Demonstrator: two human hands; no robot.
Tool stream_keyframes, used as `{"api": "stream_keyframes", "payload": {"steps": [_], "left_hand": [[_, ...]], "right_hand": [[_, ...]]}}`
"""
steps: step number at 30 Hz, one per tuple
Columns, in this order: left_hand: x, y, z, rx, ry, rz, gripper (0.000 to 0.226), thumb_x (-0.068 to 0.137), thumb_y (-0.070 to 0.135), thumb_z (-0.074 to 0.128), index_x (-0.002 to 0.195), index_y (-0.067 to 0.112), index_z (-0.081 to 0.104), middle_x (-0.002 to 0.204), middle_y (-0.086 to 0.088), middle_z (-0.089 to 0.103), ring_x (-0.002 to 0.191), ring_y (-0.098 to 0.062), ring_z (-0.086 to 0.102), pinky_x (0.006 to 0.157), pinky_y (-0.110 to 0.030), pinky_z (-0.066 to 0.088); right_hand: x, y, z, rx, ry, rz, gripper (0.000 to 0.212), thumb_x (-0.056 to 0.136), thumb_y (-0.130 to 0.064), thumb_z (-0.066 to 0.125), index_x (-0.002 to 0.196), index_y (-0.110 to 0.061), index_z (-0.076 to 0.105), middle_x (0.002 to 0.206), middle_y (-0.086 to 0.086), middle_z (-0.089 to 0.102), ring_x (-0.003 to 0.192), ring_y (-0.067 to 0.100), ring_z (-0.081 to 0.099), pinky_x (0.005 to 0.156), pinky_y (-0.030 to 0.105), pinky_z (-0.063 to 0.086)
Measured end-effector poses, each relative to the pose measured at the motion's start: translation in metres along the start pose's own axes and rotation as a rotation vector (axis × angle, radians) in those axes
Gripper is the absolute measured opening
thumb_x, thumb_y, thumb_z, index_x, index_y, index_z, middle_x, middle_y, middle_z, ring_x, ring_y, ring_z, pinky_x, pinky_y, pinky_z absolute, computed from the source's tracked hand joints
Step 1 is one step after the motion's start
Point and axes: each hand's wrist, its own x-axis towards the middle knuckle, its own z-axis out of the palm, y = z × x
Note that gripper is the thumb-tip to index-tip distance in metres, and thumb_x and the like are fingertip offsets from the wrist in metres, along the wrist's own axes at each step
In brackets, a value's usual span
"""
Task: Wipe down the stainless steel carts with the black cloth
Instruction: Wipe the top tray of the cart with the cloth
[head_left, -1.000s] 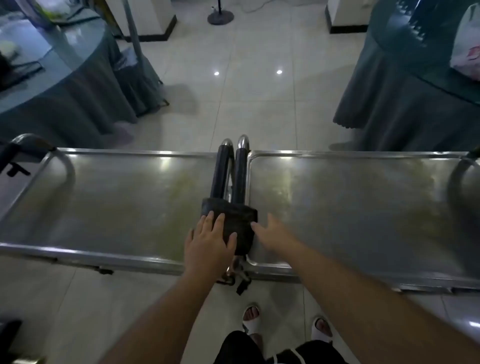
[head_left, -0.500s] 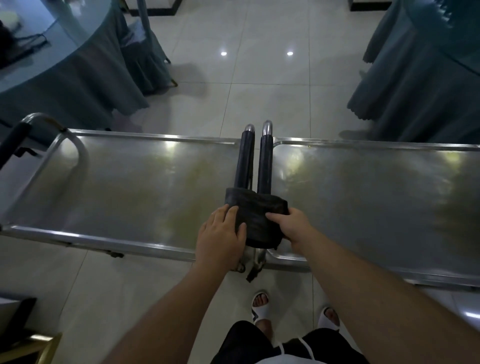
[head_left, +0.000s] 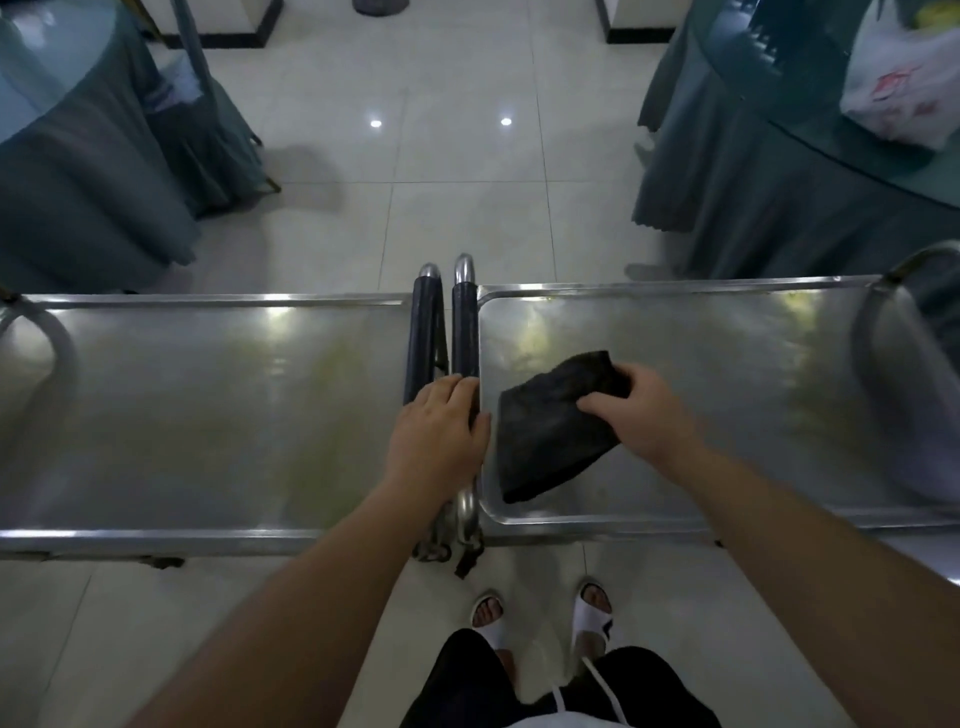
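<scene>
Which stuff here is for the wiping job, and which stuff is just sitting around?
For the job:
black cloth, held by the right hand
right cart, under the cloth
left cart
left hand, resting on the cart handles

Just sitting around:
white plastic bag on the round table
covered chair

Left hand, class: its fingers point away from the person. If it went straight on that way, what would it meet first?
The left hand already rests on the two black-padded cart handles. Going straight on, it would probably just slide along them to their chrome end bends; beyond that, only floor shows.
</scene>
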Motion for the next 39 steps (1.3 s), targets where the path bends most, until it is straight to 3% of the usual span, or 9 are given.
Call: {"api": "stream_keyframes", "payload": {"steps": [5, 10, 15, 19, 22, 24, 26, 29, 39], "left_hand": [[0.026, 0.016, 0.004, 0.053, -0.005, 0.019, 0.050, 0.109, 0.041, 0.044, 0.154, 0.021, 0.048, 0.156, -0.001, 0.050, 0.143, -0.023, 0.044, 0.116, -0.046, 0.039], [0.056, 0.023, 0.012, 0.054, 0.005, -0.011, 0.047, 0.110, 0.037, 0.044, 0.153, 0.019, 0.050, 0.155, -0.002, 0.051, 0.143, -0.024, 0.046, 0.115, -0.046, 0.039], [0.078, 0.021, 0.026, 0.048, 0.030, 0.011, 0.046, 0.109, 0.037, 0.042, 0.151, 0.020, 0.049, 0.156, -0.003, 0.050, 0.146, -0.022, 0.042, 0.118, -0.047, 0.037], [0.093, 0.016, 0.039, 0.030, 0.005, -0.004, 0.052, 0.108, 0.039, 0.043, 0.155, 0.017, 0.046, 0.165, -0.007, 0.040, 0.156, -0.025, 0.029, 0.126, -0.051, 0.028], [0.107, 0.012, 0.049, 0.049, 0.016, 0.000, 0.058, 0.109, 0.041, 0.041, 0.162, 0.017, 0.037, 0.172, -0.006, 0.027, 0.162, -0.023, 0.014, 0.131, -0.044, 0.012], [0.117, 0.011, 0.055, 0.070, 0.023, -0.001, 0.064, 0.109, 0.044, 0.037, 0.166, 0.017, 0.027, 0.176, -0.005, 0.017, 0.163, -0.020, 0.004, 0.130, -0.038, 0.001], [0.122, 0.012, 0.063, 0.128, 0.011, -0.014, 0.070, 0.109, 0.049, 0.028, 0.169, 0.016, 0.014, 0.178, -0.004, 0.004, 0.163, -0.017, -0.006, 0.129, -0.035, -0.007], [0.118, 0.011, 0.076, 0.231, 0.032, -0.010, 0.074, 0.109, 0.055, 0.015, 0.169, 0.013, 0.003, 0.178, -0.004, -0.005, 0.162, -0.016, -0.014, 0.129, -0.034, -0.014], [0.116, 0.018, 0.080, 0.255, 0.124, -0.068, 0.073, 0.110, 0.050, 0.008, 0.168, 0.005, 0.002, 0.177, -0.012, -0.007, 0.162, -0.020, -0.014, 0.129, -0.035, -0.015]], "right_hand": [[0.019, 0.010, -0.030, -0.282, 0.036, -0.196, 0.015, 0.090, -0.019, 0.072, 0.103, -0.024, 0.068, 0.089, 0.001, 0.070, 0.083, 0.023, 0.066, 0.077, 0.045, 0.056], [0.041, 0.032, -0.007, -0.524, 0.148, -0.449, 0.043, 0.093, -0.016, 0.066, 0.136, -0.019, 0.062, 0.117, 0.011, 0.071, 0.101, 0.037, 0.066, 0.082, 0.047, 0.057], [0.040, 0.079, 0.080, -0.749, -0.098, -0.566, 0.052, 0.093, -0.010, 0.058, 0.144, -0.015, 0.055, 0.148, 0.010, 0.056, 0.120, 0.038, 0.054, 0.088, 0.049, 0.054], [0.009, 0.135, 0.142, -0.897, -0.459, -0.587, 0.050, 0.098, -0.034, 0.048, 0.144, -0.016, 0.048, 0.144, 0.007, 0.054, 0.117, 0.033, 0.053, 0.093, 0.044, 0.046], [-0.006, 0.165, 0.158, -0.680, -0.325, -0.547, 0.046, 0.095, -0.048, 0.046, 0.125, -0.018, 0.063, 0.131, 0.001, 0.065, 0.106, 0.024, 0.056, 0.090, 0.043, 0.051], [0.006, 0.172, 0.164, -0.582, -0.208, -0.535, 0.042, 0.100, -0.037, 0.045, 0.132, -0.016, 0.062, 0.137, 0.001, 0.062, 0.121, 0.022, 0.052, 0.104, 0.045, 0.049], [0.023, 0.171, 0.173, -0.613, -0.197, -0.484, 0.052, 0.106, -0.034, 0.037, 0.152, -0.014, 0.046, 0.161, 0.004, 0.042, 0.150, 0.028, 0.033, 0.124, 0.047, 0.031], [0.041, 0.175, 0.189, -0.672, -0.223, -0.444, 0.061, 0.109, -0.047, 0.030, 0.165, -0.023, 0.022, 0.173, -0.004, 0.015, 0.160, 0.022, 0.002, 0.129, 0.047, 0.014], [0.170, 0.123, 0.188, -0.825, -0.085, -0.475, 0.081, 0.102, -0.059, 0.027, 0.166, -0.017, 0.001, 0.174, 0.005, 0.002, 0.160, 0.027, -0.006, 0.128, 0.050, 0.011]]}}
